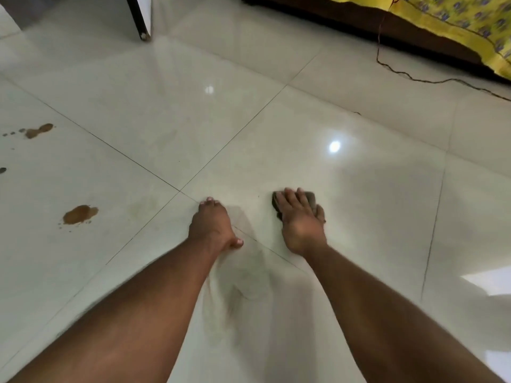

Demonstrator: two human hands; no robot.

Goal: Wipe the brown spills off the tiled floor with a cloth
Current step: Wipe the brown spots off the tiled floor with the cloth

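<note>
Head view: right hand [300,219] fingers flat, pressing cloth [309,199]; left hand [211,225] fingertips braced on floor [359,217].

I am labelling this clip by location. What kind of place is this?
Probably a room in a home. The floor is glossy pale tile, a yellow patterned cloth hangs over dark furniture, and a thin cord trails on the floor.

Noted a dark furniture leg [139,19] standing at top, left of centre. I saw a yellow patterned fabric [467,26] draped over a dark wooden base [359,16] at top right. A thin dark cord [409,76] hung from the fabric's edge and trailed rightward along the ground. Two bright light reflections [334,146] showed mid-frame.
</note>
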